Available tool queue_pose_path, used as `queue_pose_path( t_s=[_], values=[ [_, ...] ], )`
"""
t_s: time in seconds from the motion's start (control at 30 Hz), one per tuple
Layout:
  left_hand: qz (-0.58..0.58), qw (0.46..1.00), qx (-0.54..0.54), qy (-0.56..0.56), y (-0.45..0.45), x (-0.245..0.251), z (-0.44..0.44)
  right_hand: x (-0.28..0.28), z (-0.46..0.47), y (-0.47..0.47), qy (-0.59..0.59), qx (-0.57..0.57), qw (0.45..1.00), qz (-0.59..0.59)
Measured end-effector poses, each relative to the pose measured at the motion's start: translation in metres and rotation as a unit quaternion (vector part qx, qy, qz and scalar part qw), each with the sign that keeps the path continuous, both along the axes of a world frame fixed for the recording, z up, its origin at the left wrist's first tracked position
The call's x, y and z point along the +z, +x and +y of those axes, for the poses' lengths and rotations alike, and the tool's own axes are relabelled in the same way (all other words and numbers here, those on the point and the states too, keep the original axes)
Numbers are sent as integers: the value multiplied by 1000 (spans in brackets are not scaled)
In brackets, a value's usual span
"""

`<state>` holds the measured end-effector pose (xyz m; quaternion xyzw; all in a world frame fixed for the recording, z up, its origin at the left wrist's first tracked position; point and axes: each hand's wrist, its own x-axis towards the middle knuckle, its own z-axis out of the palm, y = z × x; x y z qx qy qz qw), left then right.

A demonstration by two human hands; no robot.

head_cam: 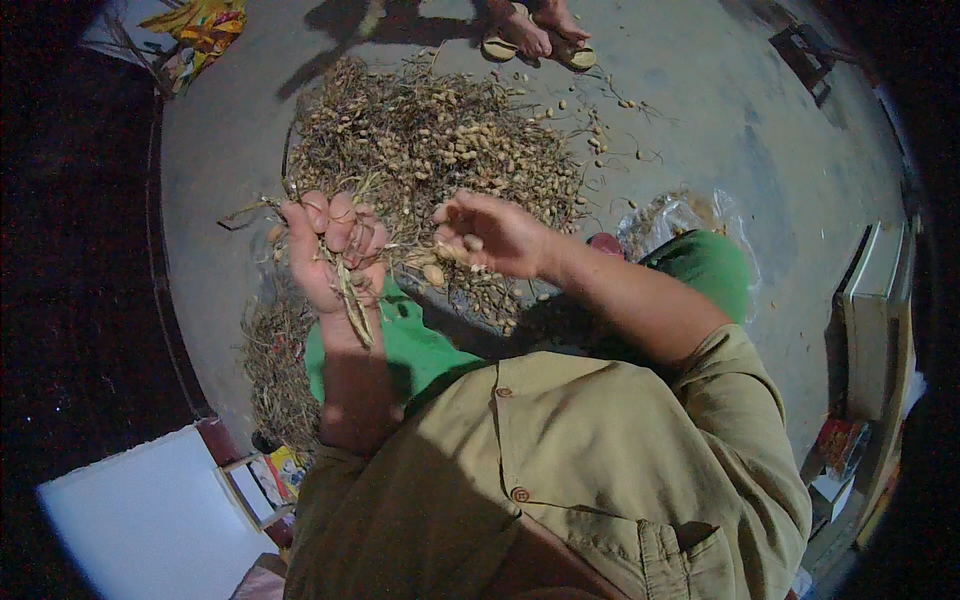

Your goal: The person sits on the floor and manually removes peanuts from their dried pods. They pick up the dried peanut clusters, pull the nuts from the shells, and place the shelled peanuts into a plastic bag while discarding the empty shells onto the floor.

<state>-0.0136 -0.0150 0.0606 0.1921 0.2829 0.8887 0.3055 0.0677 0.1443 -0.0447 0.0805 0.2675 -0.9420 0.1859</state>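
Note:
My left hand (pixel 335 244) is closed around dried peanut stems (pixel 351 296), whose ends hang over the wrist and stick out past the fingers. To its right, my right hand (pixel 491 234) has curled fingers with a peanut pod (pixel 472 243) at them; whether it grips the pod is hard to tell. More pods and stems lie or hang between the two hands. Beyond both hands a broad heap of peanuts in their shells (pixel 450 142), mixed with dry stems, covers the floor.
Bare stems (pixel 277 367) are piled at the left by my green-clad knee. A clear plastic bag (pixel 731 217) lies beyond my right knee, near a small red object (pixel 604 244). Another person's feet (pixel 536 37) stand past the heap. Loose pods (pixel 598 146) are scattered at its right.

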Motion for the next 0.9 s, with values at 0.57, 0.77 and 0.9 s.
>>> queue_pose_path(
  t_s=[0.57, 0.77, 0.9],
  values=[
    [-23, 985, -9, -169, 11, -15, 16, 36, -10, -8, 301, -92, 947, 59],
    [34, 904, 67, -421, 16, -30, 30, 39, 6, -3, 668, -171, 698, 193],
    [184, 845, 48, -499, 17, -27, 36, 41, 6, 2, 753, -159, 601, 215]
  ],
)
